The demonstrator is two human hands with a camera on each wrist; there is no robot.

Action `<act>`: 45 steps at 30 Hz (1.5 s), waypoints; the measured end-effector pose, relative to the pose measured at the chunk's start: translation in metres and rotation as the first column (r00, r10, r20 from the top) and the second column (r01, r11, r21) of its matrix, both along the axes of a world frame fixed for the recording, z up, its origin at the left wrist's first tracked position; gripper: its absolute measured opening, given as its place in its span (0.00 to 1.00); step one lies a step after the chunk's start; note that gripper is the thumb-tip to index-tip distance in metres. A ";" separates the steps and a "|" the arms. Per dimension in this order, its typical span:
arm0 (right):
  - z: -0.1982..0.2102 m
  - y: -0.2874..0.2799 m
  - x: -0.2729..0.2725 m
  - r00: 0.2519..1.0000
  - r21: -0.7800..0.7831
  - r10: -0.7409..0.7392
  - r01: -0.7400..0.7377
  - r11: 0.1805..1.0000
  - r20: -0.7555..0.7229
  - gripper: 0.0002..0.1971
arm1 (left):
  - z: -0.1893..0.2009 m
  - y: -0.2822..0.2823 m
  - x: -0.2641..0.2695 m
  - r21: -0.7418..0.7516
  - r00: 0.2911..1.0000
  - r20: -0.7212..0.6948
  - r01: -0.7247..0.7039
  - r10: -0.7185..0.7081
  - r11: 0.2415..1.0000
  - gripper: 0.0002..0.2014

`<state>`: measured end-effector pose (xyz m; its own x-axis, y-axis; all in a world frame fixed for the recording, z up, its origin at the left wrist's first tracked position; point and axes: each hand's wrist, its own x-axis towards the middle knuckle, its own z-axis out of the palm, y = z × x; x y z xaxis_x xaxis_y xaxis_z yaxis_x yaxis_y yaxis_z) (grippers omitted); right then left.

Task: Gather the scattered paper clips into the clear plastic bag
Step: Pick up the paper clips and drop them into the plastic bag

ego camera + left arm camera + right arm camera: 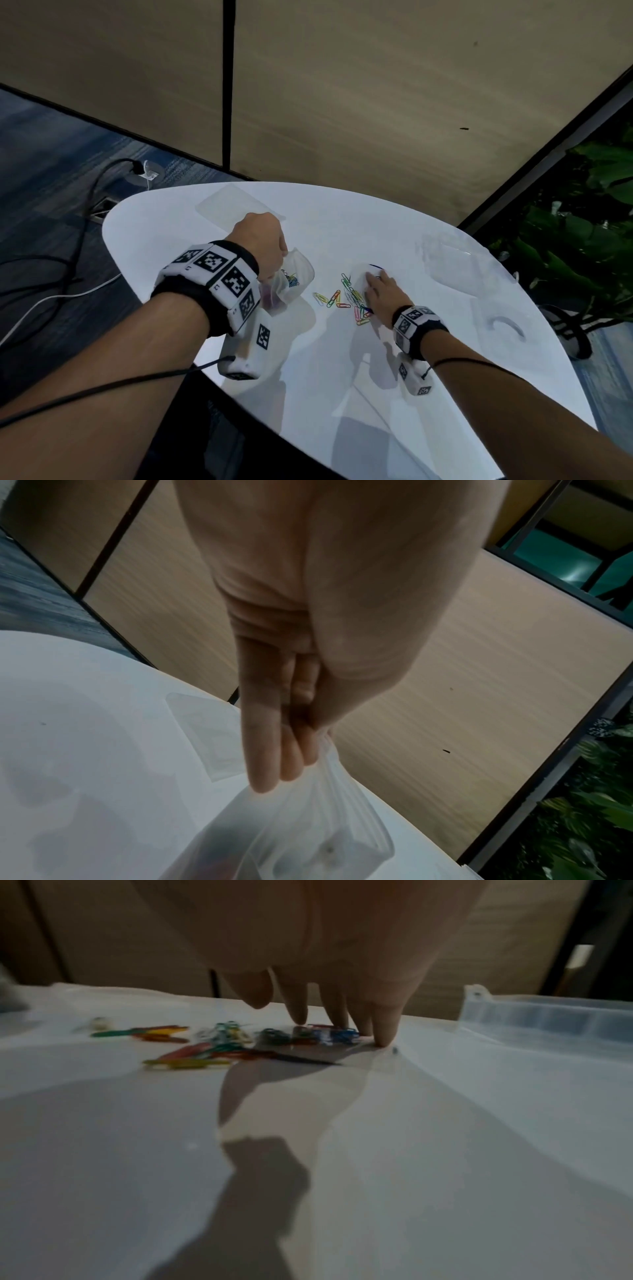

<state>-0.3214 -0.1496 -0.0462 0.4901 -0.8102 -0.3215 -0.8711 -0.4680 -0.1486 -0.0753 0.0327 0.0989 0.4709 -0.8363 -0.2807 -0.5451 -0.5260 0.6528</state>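
Right wrist view: paper clips (219, 1042) under and beside straight fingers (385, 1026).

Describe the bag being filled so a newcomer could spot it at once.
On the white table, look left of the coloured paper clips. The left hand pinches the clear plastic bag by its rim. Unlike the other clear plastic pieces lying nearby, it is lifted and already holds clips.
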 end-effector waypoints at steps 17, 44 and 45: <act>0.030 0.026 0.012 0.987 -0.047 -0.087 0.094 0.994 0.132 0.08 | 0.002 0.000 -0.008 0.034 0.999 -0.012 0.043 -0.043 0.998 0.08; 0.119 0.117 0.107 0.909 0.014 0.170 -0.189 0.982 0.380 0.06 | 0.013 0.004 -0.020 0.026 0.995 0.057 0.083 -0.084 0.996 0.10; 0.121 0.118 0.106 0.914 0.000 0.203 -0.217 0.976 0.350 0.07 | 0.013 0.005 -0.021 0.025 0.995 0.052 0.087 -0.088 0.996 0.09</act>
